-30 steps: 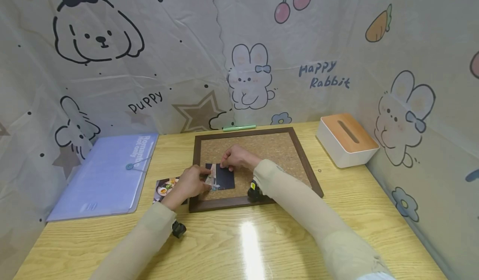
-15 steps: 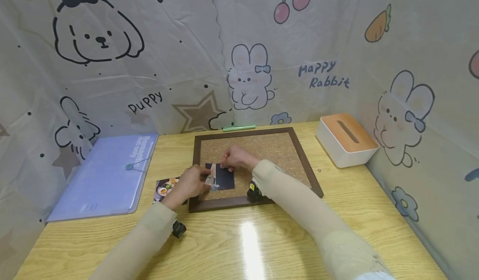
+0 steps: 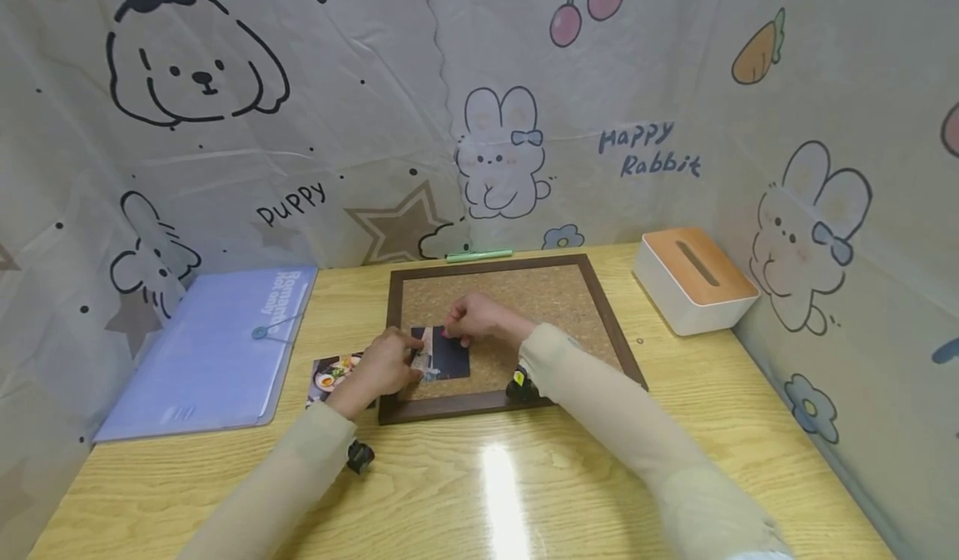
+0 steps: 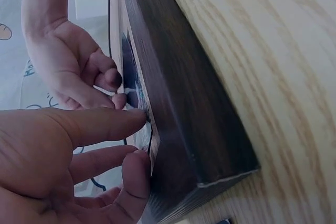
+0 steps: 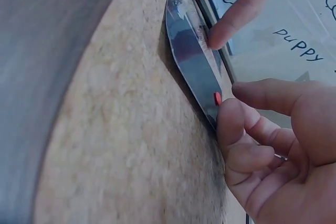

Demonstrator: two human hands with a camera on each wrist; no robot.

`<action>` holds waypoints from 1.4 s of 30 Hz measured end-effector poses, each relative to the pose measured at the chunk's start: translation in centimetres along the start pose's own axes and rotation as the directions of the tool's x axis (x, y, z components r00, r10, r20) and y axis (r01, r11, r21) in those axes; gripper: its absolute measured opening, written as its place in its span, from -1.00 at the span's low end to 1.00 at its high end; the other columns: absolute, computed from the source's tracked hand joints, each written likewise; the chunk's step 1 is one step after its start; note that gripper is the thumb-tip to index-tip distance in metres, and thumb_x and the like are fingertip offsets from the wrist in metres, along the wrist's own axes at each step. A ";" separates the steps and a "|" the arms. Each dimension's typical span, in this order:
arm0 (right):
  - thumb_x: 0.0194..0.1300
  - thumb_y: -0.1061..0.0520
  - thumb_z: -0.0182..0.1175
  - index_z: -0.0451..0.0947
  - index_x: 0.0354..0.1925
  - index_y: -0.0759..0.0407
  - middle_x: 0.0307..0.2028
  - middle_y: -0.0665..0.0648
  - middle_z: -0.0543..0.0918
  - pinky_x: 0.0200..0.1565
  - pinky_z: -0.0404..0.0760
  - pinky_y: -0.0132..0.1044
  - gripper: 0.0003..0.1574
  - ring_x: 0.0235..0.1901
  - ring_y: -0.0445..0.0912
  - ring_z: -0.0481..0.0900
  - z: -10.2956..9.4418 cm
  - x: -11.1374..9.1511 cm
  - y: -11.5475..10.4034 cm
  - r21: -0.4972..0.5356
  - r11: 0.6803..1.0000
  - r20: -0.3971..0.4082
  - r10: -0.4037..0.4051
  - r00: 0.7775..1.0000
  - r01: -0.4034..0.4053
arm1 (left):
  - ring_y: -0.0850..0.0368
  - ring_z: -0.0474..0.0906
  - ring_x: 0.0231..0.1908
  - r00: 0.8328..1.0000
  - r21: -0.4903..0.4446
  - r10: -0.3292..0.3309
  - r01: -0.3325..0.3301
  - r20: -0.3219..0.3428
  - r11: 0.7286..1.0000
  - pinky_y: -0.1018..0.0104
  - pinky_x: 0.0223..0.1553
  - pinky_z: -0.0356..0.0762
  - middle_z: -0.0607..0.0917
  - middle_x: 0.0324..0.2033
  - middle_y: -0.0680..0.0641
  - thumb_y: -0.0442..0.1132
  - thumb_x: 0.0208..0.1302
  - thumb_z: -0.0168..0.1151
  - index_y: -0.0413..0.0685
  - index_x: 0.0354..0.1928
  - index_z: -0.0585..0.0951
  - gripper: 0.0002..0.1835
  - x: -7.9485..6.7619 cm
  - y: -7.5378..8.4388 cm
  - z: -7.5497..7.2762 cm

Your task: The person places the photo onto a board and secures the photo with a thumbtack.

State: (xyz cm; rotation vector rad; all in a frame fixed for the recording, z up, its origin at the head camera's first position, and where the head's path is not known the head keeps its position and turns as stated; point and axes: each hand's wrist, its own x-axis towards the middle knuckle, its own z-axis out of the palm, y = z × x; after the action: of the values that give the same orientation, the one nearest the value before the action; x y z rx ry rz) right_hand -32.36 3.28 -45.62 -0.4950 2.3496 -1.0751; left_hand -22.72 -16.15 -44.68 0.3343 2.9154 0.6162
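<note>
A dark photo (image 3: pixel 451 356) with a pale strip at its left lies on the framed cork board (image 3: pixel 539 302). My left hand (image 3: pixel 385 362) presses the photo's left part with the fingertips and thumb. Near the photo's upper edge a red push pin (image 5: pixel 217 98) stands in it. Just beside the pin is my right hand (image 3: pixel 483 317); in the right wrist view its thumb and index finger are parted, with the other fingers curled. A small metallic glint (image 5: pixel 281 157) shows among those fingers, too small to identify.
A food photo (image 3: pixel 330 377) lies partly under the left wrist. The blue folder (image 3: pixel 217 352) is at the left, the tissue box (image 3: pixel 697 281) at the back right. A green pen (image 3: pixel 479 255) lies behind the board, and a small ring (image 3: pixel 640 341) to its right.
My right hand has shifted slightly right and its fingers have come off the red push pin, which now shows. The left hand and the photo stay in place.
</note>
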 end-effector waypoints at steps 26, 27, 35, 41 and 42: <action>0.40 0.08 0.23 0.65 -0.09 0.11 -0.19 0.08 0.67 -0.28 0.60 -0.24 -0.82 -0.32 0.00 0.70 -4.5 -6.4 2.7 -0.099 0.994 -0.098 -0.061 0.993 0.051 | -0.06 0.69 -0.05 0.996 -0.379 -0.067 0.041 -0.058 0.925 0.28 -0.33 0.61 0.69 0.04 -0.19 -0.17 0.41 0.21 -0.10 0.27 0.57 -0.57 -1.7 -2.3 -0.9; 0.40 0.06 0.23 0.65 -0.10 0.10 -0.18 0.08 0.67 -0.27 0.59 -0.24 -0.82 -0.31 0.00 0.70 -4.7 -6.7 2.8 -0.094 0.994 -0.102 -0.058 0.993 0.048 | -0.06 0.68 -0.03 0.995 -0.390 -0.078 0.051 -0.055 0.919 0.28 -0.32 0.61 0.68 0.06 -0.18 -0.16 0.42 0.20 -0.07 0.28 0.56 -0.57 -1.8 -2.4 -1.0; 0.39 0.07 0.24 0.64 -0.12 0.08 -0.14 0.10 0.67 -0.19 0.66 -0.19 -0.84 -0.23 0.03 0.71 -6.0 -8.1 4.1 -0.054 0.997 -0.133 -0.053 0.990 0.046 | -0.11 0.65 0.04 0.988 -0.423 -0.125 0.076 -0.088 0.903 0.16 -0.17 0.67 0.65 0.14 -0.18 -0.10 0.43 0.20 -0.05 0.28 0.55 -0.56 -2.7 -3.1 -2.2; 0.38 0.07 0.25 0.64 -0.11 0.10 -0.15 0.11 0.67 -0.27 0.62 -0.28 -0.82 -0.28 -0.04 0.66 -6.8 -9.0 5.2 -0.080 0.996 -0.166 -0.062 0.984 0.049 | -0.10 0.64 0.04 0.982 -0.460 -0.164 0.105 -0.089 0.882 0.24 -0.24 0.66 0.61 0.21 -0.19 -0.06 0.44 0.18 -0.05 0.34 0.50 -0.51 -3.2 -3.3 -2.7; 0.38 0.07 0.25 0.64 -0.10 0.11 -0.16 0.11 0.67 -0.26 0.63 -0.27 -0.82 -0.27 -0.05 0.65 -6.9 -9.2 5.3 -0.078 0.996 -0.170 -0.061 0.983 0.048 | -0.11 0.64 0.03 0.982 -0.478 -0.170 0.110 -0.085 0.872 0.25 -0.27 0.65 0.59 0.22 -0.19 -0.06 0.44 0.19 -0.05 0.34 0.49 -0.50 -3.3 -3.4 -2.8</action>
State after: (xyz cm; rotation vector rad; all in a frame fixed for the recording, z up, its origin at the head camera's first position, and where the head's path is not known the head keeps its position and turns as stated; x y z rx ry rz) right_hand -29.56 15.45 -43.15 -0.5144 2.5478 -1.0994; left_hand -20.68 -21.04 -43.22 0.0210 2.7368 1.3240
